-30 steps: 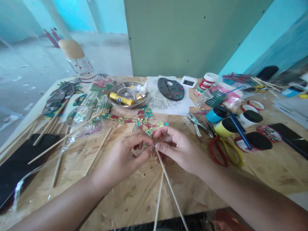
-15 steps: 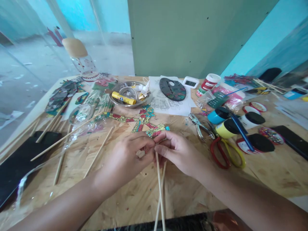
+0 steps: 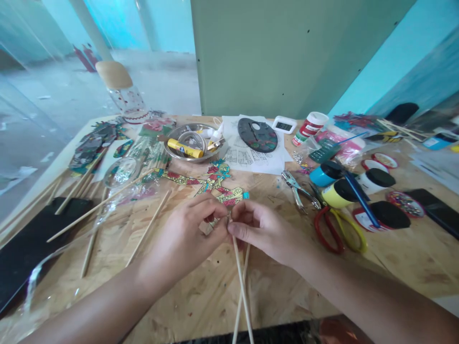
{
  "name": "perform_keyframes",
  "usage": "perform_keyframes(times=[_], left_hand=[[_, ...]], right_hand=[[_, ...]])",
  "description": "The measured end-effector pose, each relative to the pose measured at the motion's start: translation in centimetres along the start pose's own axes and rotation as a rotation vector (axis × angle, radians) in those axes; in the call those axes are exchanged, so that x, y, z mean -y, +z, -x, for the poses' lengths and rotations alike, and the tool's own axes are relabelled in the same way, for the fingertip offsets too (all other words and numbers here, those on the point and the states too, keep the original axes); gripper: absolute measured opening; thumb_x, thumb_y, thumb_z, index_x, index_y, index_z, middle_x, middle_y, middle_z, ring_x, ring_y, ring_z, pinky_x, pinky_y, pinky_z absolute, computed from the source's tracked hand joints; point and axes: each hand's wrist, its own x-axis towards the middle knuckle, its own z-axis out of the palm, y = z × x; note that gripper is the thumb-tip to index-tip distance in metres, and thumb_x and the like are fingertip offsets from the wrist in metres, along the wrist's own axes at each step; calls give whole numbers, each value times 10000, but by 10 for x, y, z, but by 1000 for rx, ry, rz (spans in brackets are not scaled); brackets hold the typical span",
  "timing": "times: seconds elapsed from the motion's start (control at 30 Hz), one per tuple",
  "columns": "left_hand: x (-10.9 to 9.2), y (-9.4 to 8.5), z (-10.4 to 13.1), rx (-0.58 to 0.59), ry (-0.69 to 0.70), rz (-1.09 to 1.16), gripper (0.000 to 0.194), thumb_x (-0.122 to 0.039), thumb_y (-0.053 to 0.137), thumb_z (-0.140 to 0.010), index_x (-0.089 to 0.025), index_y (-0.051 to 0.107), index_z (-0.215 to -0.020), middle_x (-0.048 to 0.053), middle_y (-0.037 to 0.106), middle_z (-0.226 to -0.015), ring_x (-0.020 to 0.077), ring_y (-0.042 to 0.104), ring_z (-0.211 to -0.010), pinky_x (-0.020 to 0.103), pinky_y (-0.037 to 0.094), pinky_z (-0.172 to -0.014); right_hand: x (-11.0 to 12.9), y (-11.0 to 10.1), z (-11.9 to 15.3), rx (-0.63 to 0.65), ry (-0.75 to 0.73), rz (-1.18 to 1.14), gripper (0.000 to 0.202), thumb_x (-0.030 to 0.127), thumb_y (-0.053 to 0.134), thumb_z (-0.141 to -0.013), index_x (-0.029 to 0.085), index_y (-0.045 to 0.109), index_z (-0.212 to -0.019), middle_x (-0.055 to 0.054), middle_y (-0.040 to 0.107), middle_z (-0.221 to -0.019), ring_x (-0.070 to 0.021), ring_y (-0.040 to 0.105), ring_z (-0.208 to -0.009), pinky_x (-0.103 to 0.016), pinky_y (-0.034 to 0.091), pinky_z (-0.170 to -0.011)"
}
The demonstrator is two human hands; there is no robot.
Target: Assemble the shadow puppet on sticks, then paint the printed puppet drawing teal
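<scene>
My left hand (image 3: 201, 222) and my right hand (image 3: 263, 228) meet over the front middle of the table, fingertips nearly touching. The right thumb and fingers pinch the upper end of a thin wooden stick (image 3: 241, 277). My left hand is closed in a pinch at that same tip; the small thing between its fingers is hidden. A second wooden stick (image 3: 238, 313) crosses the first, and both run down past the table's front edge. Just beyond my fingers lies a jointed paper puppet (image 3: 229, 195), patterned yellow, red and turquoise, partly covered by the hands.
On the right lie red-and-yellow-handled scissors (image 3: 328, 231), a hole punch (image 3: 296, 188) and several paint jars (image 3: 340, 192). A metal bowl (image 3: 172, 155) holds a yellow glue tube (image 3: 184, 148). Loose sticks (image 3: 148, 228), plastic wrap and a black flat object (image 3: 39, 248) are on the left.
My fingertips have drawn slightly apart at the stick's tip, the right fingers curling back a little. The sticks' lower ends have swung slightly right.
</scene>
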Motion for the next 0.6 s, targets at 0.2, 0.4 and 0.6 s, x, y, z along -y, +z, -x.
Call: perform_keyframes(times=[0.2, 0.4, 0.6], left_hand=[[3, 1, 0, 24, 44, -20, 118, -92, 574, -828, -205, 609, -835, -21, 615, -845, 99, 580, -784, 253, 448, -710], [1, 1, 0, 37, 44, -38, 117, -95, 568, -832, -200, 618, -823, -16, 614, -824, 109, 580, -775, 263, 449, -700], [0, 1, 2, 50, 54, -70, 115, -112, 547, -849, -198, 623, -843, 5, 626, -865, 134, 596, -816, 288, 462, -719]], right_hand=[[8, 3, 3, -37, -45, 241, 198, 319, 560, -919, 184, 594, -778, 27, 564, -635, -107, 552, -591, -224, 436, -553], [7, 3, 5, -120, -240, 522, 212, 248, 497, -937, 190, 578, -749, 31, 553, -643, -107, 522, -591, -229, 384, -541], [8, 2, 10, -257, -514, 928, 61, 167, 551, -916, 196, 599, -891, 0, 657, -759, -134, 604, -695, -262, 410, -642]])
